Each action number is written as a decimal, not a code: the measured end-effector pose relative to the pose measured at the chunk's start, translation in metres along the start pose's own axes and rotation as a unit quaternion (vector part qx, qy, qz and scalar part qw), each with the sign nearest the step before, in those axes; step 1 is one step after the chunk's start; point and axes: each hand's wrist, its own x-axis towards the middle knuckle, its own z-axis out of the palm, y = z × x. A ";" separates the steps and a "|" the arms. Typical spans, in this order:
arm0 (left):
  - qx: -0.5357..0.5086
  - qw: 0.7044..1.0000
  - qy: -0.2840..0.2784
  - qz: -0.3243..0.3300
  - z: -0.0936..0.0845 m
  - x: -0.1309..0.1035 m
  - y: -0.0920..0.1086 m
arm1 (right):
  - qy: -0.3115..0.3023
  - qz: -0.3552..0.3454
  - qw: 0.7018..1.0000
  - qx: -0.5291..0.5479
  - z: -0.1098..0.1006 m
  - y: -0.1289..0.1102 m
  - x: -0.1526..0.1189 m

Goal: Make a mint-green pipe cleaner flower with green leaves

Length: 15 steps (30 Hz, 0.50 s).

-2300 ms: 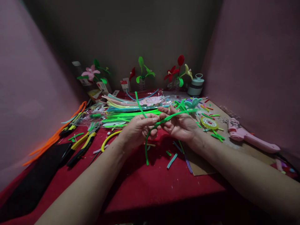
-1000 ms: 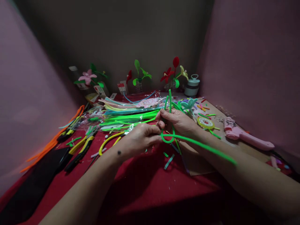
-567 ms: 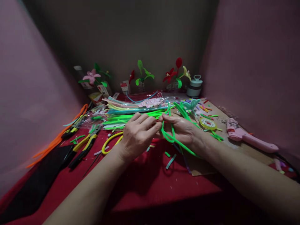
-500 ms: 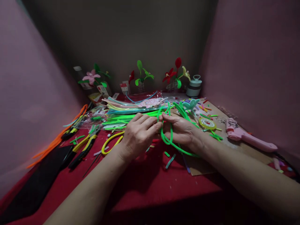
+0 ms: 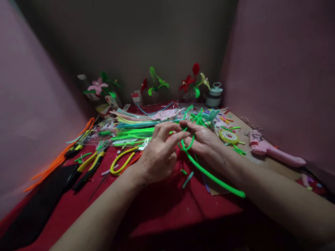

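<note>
Bright green pipe cleaners point(image 5: 209, 178) loop between my two hands above the red cloth. My right hand point(image 5: 202, 139) is closed, pinching them between thumb and fingers. One long end trails down under my right wrist toward the front. My left hand point(image 5: 163, 148) is closed too, its thumb and index fingertips meeting at the green loop beside the right fingers. More green ends stick up behind the right hand. Under my left hand lie scissors point(image 5: 123, 161) with yellow and orange handles, partly covered. Just behind the hands is a bundle of green pipe cleaners point(image 5: 134, 133).
Pliers point(image 5: 95, 162) and orange pipe cleaners point(image 5: 60, 158) lie at left. A pink glue gun point(image 5: 277, 153), a yellow round dial point(image 5: 229, 136) and scraps cover the cardboard point(image 5: 251, 130) at right. Pipe-cleaner flowers point(image 5: 187, 83) and a lidded jar point(image 5: 214, 96) stand at the back.
The long green end has swung out below my right wrist toward the front. My left fingers have shifted right onto the loop. The view has moved slightly, uncovering more of the scissors.
</note>
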 end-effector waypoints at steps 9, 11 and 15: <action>-0.280 0.939 0.053 -0.194 0.002 0.005 0.025 | 0.029 -0.095 0.993 -0.061 -0.008 0.007 0.007; -0.380 0.848 0.119 -0.350 -0.004 0.009 0.019 | -0.028 -0.117 0.986 -0.113 -0.009 0.009 0.005; -0.498 0.706 0.170 -0.474 -0.014 0.014 -0.002 | -0.137 -0.177 0.933 -0.282 -0.011 0.010 -0.003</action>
